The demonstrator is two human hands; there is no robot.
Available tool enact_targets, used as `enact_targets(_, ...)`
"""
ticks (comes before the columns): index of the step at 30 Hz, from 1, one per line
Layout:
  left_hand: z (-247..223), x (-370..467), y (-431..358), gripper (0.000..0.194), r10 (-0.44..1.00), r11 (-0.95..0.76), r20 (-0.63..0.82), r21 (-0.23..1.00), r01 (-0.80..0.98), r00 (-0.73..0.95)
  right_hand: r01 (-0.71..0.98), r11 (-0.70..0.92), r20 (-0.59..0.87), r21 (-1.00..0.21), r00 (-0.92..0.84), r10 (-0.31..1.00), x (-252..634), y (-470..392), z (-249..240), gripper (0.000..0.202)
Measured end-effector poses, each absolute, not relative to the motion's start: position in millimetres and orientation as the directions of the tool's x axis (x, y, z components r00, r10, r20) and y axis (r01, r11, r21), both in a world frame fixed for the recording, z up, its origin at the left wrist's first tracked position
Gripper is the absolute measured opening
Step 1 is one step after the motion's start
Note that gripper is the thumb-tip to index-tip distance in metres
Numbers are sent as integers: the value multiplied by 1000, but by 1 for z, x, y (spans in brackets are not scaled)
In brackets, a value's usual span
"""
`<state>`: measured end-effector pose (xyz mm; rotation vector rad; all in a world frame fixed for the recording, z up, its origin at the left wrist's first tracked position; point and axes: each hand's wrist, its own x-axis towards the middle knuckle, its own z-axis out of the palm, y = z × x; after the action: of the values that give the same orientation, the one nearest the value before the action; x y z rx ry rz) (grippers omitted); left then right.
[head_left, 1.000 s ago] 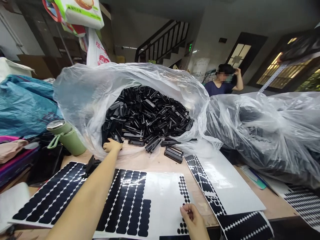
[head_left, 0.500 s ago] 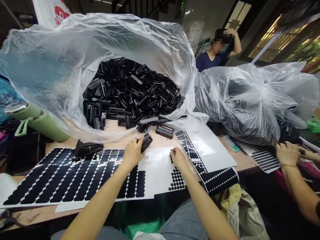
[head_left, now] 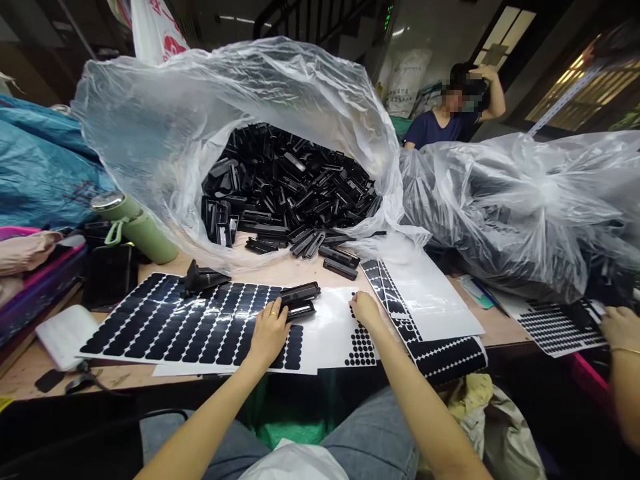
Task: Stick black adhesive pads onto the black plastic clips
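Note:
My left hand (head_left: 271, 328) is closed on a long black plastic part (head_left: 300, 292), low over the right end of a sheet of large black stickers (head_left: 200, 320). Two dark bars with a pale gleam between them show there; I cannot tell whether they are one piece or two. My right hand (head_left: 366, 311) has its fingertips pinched at the upper end of a white sheet of small round black stickers (head_left: 361, 347). Whatever is between those fingertips is too small to make out. Another black part (head_left: 205, 277) rests on the large sticker sheet.
An open clear plastic bag (head_left: 165, 127) spills a heap of black parts (head_left: 295, 187) onto the table. More sticker sheets (head_left: 435, 357) and white paper (head_left: 430, 293) lie right. A green bottle (head_left: 150, 233) leans left. At far right is a co-worker's hand (head_left: 623, 328); another person sits behind.
My left hand has lowered and turned the black part, which lay more upright before. My right hand stays pinched by the small round stickers. The whole view has shifted; the co-worker's hand moved slightly.

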<state>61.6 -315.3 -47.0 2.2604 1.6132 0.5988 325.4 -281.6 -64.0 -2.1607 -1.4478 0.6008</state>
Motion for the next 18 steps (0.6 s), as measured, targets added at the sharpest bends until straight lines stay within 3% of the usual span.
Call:
enact_targets(4,-32,56,-315,17,974,-208,106,765,610,199,701,-293,-61,-651,336,940,318,-290,-51,12)
enact_targets(7,-12,55,-319,26,962,139,-195,951,275,189,658,-222,-31,-720,289,957,302,-305,-31,9)
enact_targets(9,2,55,-322,28,868,396,-395,916,59,301,611,-167,-32,-774,225,974,285,-317,-12,15)
enact_targets(11,15,57,-324,27,786,542,-484,838,-54,384,532,-91,-27,-842,128,991,265,-331,10,20)
enact_targets(14,29,59,-326,25,762,601,-535,794,-90,364,397,43,61,-917,33,998,241,-349,37,19)
enact_targets(18,37,54,-324,24,800,572,-535,816,-77,270,364,43,115,-930,178,977,234,-353,43,18)
